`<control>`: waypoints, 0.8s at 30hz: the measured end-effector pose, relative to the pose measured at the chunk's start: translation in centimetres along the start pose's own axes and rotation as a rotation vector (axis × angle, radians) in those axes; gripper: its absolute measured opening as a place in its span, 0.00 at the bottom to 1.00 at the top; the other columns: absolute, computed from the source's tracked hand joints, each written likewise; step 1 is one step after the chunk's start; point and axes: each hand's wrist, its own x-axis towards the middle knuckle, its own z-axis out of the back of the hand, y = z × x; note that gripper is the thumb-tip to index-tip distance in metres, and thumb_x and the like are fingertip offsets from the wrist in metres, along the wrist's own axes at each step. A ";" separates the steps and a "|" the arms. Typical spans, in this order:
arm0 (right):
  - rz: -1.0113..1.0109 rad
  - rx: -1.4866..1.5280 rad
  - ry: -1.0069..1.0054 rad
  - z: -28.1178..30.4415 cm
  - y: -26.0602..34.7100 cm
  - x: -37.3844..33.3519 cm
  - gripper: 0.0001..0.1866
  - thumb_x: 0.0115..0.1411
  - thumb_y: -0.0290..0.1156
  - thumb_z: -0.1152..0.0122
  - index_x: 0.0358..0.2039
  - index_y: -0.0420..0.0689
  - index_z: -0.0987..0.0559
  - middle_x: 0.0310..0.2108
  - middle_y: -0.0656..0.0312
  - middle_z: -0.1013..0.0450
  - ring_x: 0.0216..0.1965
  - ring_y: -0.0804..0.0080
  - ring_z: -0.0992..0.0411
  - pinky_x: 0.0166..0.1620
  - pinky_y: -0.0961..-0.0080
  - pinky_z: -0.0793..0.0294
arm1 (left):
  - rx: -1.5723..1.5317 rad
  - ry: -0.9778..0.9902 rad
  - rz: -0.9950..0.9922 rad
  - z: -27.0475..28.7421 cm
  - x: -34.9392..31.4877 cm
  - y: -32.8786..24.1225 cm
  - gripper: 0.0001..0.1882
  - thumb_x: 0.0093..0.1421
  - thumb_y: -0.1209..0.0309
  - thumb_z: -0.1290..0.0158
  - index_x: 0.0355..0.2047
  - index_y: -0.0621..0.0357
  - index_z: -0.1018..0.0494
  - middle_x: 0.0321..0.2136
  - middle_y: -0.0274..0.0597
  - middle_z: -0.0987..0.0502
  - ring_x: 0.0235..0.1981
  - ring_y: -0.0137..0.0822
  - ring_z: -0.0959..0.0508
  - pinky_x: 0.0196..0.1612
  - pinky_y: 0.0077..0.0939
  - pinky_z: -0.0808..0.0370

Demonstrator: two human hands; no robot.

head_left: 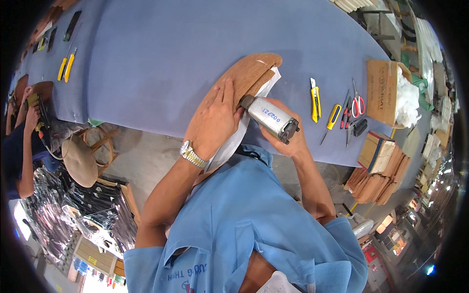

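Observation:
A curved brown upholstered panel [247, 72] lies at the near edge of the blue-covered table, its white lining [238, 136] showing along the right side. My left hand [219, 113] rests on its brown cover with the fingers stretched out flat and the thumb toward the inner edge. A wristwatch is on that wrist. My right hand [285, 128] is closed around a silver staple gun [269, 117], whose dark nose meets or nearly meets the panel's inner edge beside my left thumb. The gun's body hides its handle and most of my right fingers.
On the table's right lie a yellow utility knife [315, 101], a yellow-handled screwdriver [334, 117], red-handled scissors [358, 104] and a carton [383, 93] with white stuffing. Brown pieces [378, 178] are stacked below. At far left, another person's hand [32, 117] holds a tool with a hose.

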 end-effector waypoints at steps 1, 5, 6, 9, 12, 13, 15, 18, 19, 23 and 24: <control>-0.005 0.013 -0.015 -0.1 0.1 -0.1 0.32 0.49 0.25 0.31 0.58 0.43 0.22 0.49 0.52 0.19 0.49 0.52 0.18 0.53 0.66 0.20 | 0.001 -0.004 -0.011 0.3 0.1 0.0 0.40 0.64 0.65 0.41 0.70 0.72 0.44 0.63 0.66 0.30 0.66 0.60 0.30 0.66 0.44 0.29; 0.112 0.013 -0.034 -0.2 -0.4 -0.5 0.32 0.48 0.26 0.31 0.58 0.42 0.21 0.48 0.50 0.19 0.49 0.51 0.18 0.53 0.66 0.20 | 0.015 0.003 -0.015 0.5 0.1 0.2 0.41 0.63 0.66 0.40 0.70 0.73 0.44 0.62 0.68 0.29 0.64 0.60 0.28 0.66 0.45 0.28; 0.112 0.020 -0.025 -0.1 -0.5 -0.6 0.33 0.48 0.26 0.31 0.58 0.41 0.21 0.48 0.50 0.19 0.49 0.51 0.18 0.53 0.66 0.20 | 0.007 0.022 0.003 0.6 0.1 0.0 0.42 0.62 0.66 0.39 0.70 0.74 0.45 0.62 0.69 0.29 0.64 0.60 0.28 0.65 0.45 0.28; 0.118 0.004 0.019 0.2 -0.6 -0.6 0.34 0.47 0.27 0.30 0.58 0.40 0.22 0.49 0.50 0.19 0.49 0.50 0.18 0.53 0.65 0.21 | -0.011 0.012 -0.001 0.5 0.1 0.0 0.42 0.61 0.69 0.39 0.70 0.74 0.45 0.62 0.70 0.30 0.64 0.61 0.28 0.64 0.45 0.27; 0.148 -0.035 0.046 0.3 -0.2 -0.4 0.34 0.47 0.26 0.31 0.59 0.41 0.23 0.50 0.51 0.20 0.49 0.50 0.19 0.53 0.65 0.21 | 0.002 0.010 -0.024 0.3 -0.2 0.0 0.43 0.60 0.71 0.39 0.70 0.74 0.46 0.63 0.69 0.30 0.64 0.62 0.28 0.63 0.46 0.26; 0.160 -0.047 0.049 0.3 -0.1 -0.3 0.34 0.47 0.26 0.31 0.59 0.42 0.23 0.51 0.51 0.20 0.48 0.50 0.19 0.53 0.65 0.21 | 0.012 0.018 -0.031 0.2 -0.2 0.0 0.43 0.59 0.72 0.40 0.71 0.74 0.47 0.63 0.69 0.30 0.64 0.62 0.28 0.63 0.46 0.25; 0.043 -0.027 0.078 0.2 0.2 0.0 0.34 0.47 0.26 0.31 0.58 0.43 0.24 0.52 0.51 0.21 0.48 0.50 0.19 0.53 0.66 0.21 | -0.042 -0.012 -0.003 -0.2 0.0 -0.1 0.44 0.56 0.78 0.41 0.71 0.74 0.47 0.64 0.70 0.32 0.65 0.62 0.30 0.66 0.46 0.28; 0.002 -0.021 0.073 -0.2 0.4 -0.2 0.32 0.48 0.26 0.31 0.57 0.45 0.24 0.50 0.52 0.20 0.48 0.51 0.19 0.52 0.66 0.21 | -0.042 0.006 0.022 -0.1 -0.1 -0.4 0.43 0.57 0.77 0.41 0.71 0.73 0.47 0.66 0.68 0.34 0.66 0.64 0.31 0.65 0.47 0.28; 0.015 -0.019 0.059 -0.5 0.5 -0.3 0.31 0.48 0.25 0.32 0.57 0.46 0.23 0.49 0.52 0.20 0.48 0.51 0.19 0.52 0.66 0.21 | -0.022 0.021 0.024 0.3 -0.2 -0.4 0.42 0.58 0.75 0.41 0.71 0.73 0.47 0.67 0.67 0.35 0.65 0.65 0.31 0.64 0.48 0.27; 0.037 -0.007 -0.015 -1.3 -0.5 -0.8 0.30 0.50 0.27 0.32 0.56 0.45 0.23 0.46 0.52 0.19 0.47 0.51 0.18 0.51 0.66 0.21 | -0.267 0.131 -0.143 1.0 0.3 1.7 0.43 0.63 0.69 0.41 0.74 0.65 0.50 0.72 0.62 0.42 0.73 0.55 0.40 0.73 0.43 0.39; 0.058 -0.024 -0.025 -1.3 -0.7 -0.8 0.29 0.50 0.27 0.31 0.56 0.45 0.23 0.45 0.51 0.18 0.46 0.51 0.18 0.51 0.66 0.21 | -0.460 0.231 -0.170 1.1 0.9 3.6 0.43 0.65 0.67 0.41 0.76 0.61 0.50 0.73 0.59 0.43 0.75 0.50 0.43 0.75 0.41 0.43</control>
